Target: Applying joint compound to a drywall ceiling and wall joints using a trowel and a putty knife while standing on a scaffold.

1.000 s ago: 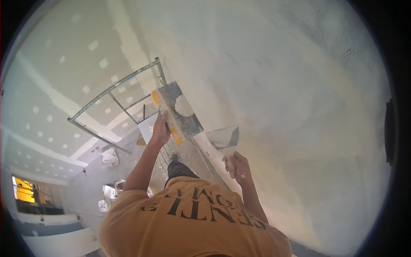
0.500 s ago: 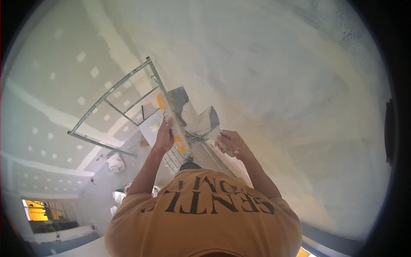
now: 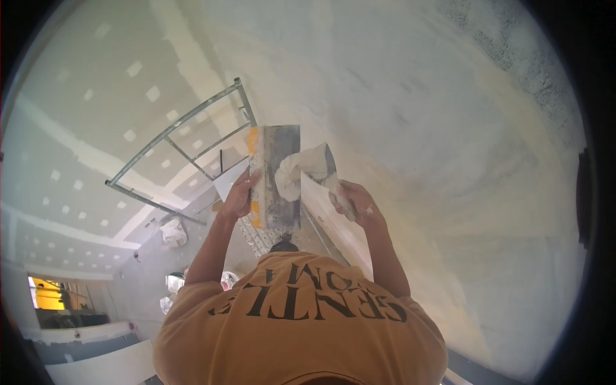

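My left hand [image 3: 239, 196] is closed around the pale, yellow-marked back edge of a wide plastering blade [image 3: 274, 140]. Its grey metal face shows upright in front of me. A thick lump of white joint compound [image 3: 290, 182] clings to that face near its right edge. In my right hand [image 3: 360, 204] is the handle of a smaller putty knife [image 3: 331, 162]. White compound covers much of the knife's blade and runs across to the lump on the wide blade. Whitish smears mark my right fingers.
A metal scaffold guardrail [image 3: 172, 131] stands at the left, with a perforated metal platform [image 3: 254, 236] below me. A pale plastered wall [image 3: 436, 167] fills the right side. White bags [image 3: 172, 232] lie on the floor, lower left. Patched plasterboard [image 3: 77, 147] spans the far left.
The wide blade has turned from nearly edge-on to show its flat face. The putty knife's blade has swung, and the compound now sits bunched between the two tools.
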`<state>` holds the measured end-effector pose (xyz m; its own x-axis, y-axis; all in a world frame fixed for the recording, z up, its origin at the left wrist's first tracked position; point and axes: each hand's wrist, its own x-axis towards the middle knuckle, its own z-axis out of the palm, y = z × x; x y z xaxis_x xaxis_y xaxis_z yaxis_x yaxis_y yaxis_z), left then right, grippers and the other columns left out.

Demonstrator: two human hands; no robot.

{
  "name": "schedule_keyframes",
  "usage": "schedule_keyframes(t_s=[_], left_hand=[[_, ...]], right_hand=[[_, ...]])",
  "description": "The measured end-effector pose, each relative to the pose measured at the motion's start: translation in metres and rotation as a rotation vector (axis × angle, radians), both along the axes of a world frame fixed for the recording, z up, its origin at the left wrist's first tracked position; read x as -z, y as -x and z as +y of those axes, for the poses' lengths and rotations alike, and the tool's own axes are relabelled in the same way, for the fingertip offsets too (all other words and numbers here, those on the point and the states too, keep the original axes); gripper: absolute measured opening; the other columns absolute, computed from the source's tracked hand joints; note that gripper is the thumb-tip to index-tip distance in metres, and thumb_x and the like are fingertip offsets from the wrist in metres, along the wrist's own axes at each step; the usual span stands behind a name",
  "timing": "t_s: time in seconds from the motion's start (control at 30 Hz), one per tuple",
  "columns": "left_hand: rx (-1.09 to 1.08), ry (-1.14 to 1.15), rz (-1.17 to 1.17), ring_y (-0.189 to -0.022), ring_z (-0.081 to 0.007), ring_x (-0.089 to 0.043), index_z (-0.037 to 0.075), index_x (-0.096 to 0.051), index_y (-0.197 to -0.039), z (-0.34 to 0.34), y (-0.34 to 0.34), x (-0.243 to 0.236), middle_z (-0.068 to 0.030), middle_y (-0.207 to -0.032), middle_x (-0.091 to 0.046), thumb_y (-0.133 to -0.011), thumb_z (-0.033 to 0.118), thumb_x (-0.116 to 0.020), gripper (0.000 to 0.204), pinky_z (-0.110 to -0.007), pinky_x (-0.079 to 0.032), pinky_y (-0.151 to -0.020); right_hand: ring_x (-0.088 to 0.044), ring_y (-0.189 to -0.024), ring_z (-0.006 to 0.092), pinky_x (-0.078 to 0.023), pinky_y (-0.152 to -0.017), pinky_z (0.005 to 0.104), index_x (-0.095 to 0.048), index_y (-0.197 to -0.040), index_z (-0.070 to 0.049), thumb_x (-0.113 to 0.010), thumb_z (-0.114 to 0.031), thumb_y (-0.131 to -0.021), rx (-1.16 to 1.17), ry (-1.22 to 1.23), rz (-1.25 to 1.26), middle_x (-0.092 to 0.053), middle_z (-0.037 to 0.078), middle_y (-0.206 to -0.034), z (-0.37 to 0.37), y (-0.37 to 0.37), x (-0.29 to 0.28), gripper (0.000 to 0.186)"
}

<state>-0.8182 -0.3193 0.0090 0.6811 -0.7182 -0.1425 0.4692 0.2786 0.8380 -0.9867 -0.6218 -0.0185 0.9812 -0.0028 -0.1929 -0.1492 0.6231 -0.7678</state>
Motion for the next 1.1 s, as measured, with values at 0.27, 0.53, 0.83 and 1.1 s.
schedule_keyframes(t_s=[0.27,0.53,0.83,1.1], left_hand=[[0.056,0.188,0.229,-0.104,-0.0225,-0.068,0.003,-0.048,-0.140,0.010,-0.007,0.022,-0.0096,-0.113,-0.067,-0.104,0.029,-0.055,0.045,-0.040,-0.056,-0.095],[-0.296,0.191,0.099,-0.118,-0.0218,-0.061,0.005,-0.043,-0.141,0.000,-0.120,0.072,-0.0079,-0.126,-0.060,-0.100,0.009,-0.059,0.043,-0.041,-0.051,-0.103],[-0.531,-0.098,-0.717,-0.119,-0.0286,-0.061,-0.005,-0.036,-0.147,-0.170,-0.313,0.171,-0.0192,-0.128,-0.062,-0.099,0.009,-0.058,0.055,-0.034,-0.046,-0.098],[-0.637,-0.277,-0.689,-0.124,-0.0416,-0.055,-0.010,-0.032,-0.148,-0.270,-0.305,0.219,-0.0317,-0.132,-0.055,-0.096,0.003,-0.054,0.058,-0.044,-0.043,-0.104]], right_hand=[[-0.054,-0.071,0.0159,-0.046,-0.059,0.0278,-0.054,-0.121,0.002,-0.058,-0.019,-0.100,0.121,-0.145,-0.197,-0.060,0.010,-0.092,0.001,-0.030,0.000,0.030],[-0.055,-0.069,0.0172,-0.045,-0.056,0.0287,-0.051,-0.123,0.003,-0.063,-0.024,-0.096,0.346,-0.047,-0.067,-0.060,0.011,-0.091,-0.010,0.014,-0.003,0.039],[-0.056,-0.067,0.0165,-0.047,-0.052,0.0262,-0.053,-0.121,0.002,-0.065,-0.025,-0.097,0.613,-0.117,0.058,-0.061,0.009,-0.090,0.035,0.056,0.028,0.038],[-0.057,-0.061,0.0169,-0.046,-0.050,0.0266,-0.052,-0.123,0.003,-0.065,-0.023,-0.096,0.712,-0.200,0.057,-0.061,0.011,-0.087,0.056,0.073,0.038,0.040]])
